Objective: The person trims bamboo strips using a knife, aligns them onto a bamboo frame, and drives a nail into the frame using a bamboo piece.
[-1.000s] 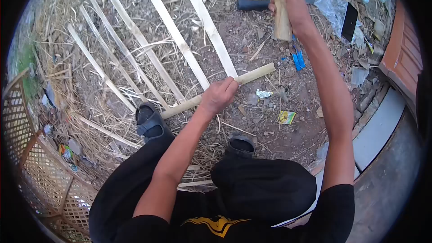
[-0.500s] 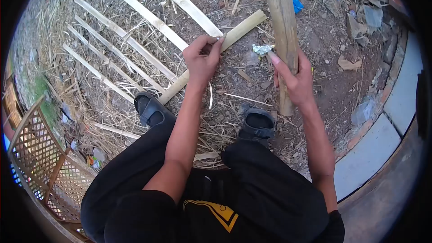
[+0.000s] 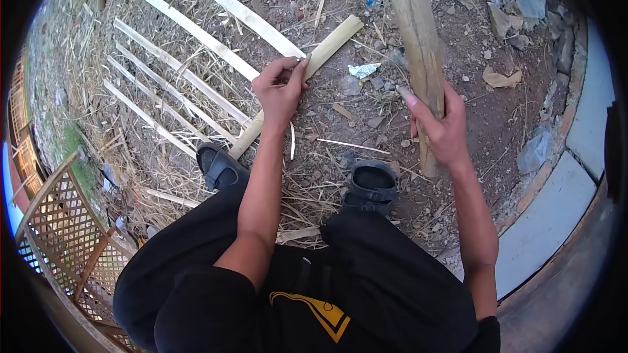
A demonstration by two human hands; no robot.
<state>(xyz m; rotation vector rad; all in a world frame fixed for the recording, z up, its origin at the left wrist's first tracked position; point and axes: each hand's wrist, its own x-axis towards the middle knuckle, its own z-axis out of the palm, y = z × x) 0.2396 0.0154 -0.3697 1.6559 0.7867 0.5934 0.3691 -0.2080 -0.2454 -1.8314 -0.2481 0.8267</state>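
My left hand (image 3: 280,88) is closed in a pinch over the place where a pale flat bamboo slat (image 3: 229,3) meets a thicker bamboo crosspiece (image 3: 335,44). Between thumb and forefinger is a tiny dark-tipped thing that looks like a nail; most of it is hidden by the fingers. My right hand (image 3: 441,121) is wrapped round the lower part of a thick wooden stick (image 3: 415,32), which is held up off the ground and runs out of the top of the view. Several more slats (image 3: 196,35) lie side by side, their near ends at the crosspiece.
A crumpled foil wrapper (image 3: 363,70) lies between my hands. My sandalled feet (image 3: 371,183) stand close to the work. Dry straw and stones cover the soil. A lattice panel (image 3: 62,222) stands at the left, pale paving slabs (image 3: 546,225) at the right.
The view has shifted slightly. The stick in my right hand has moved a little right, away from the foil wrapper. My left hand keeps its pinch at the same joint.
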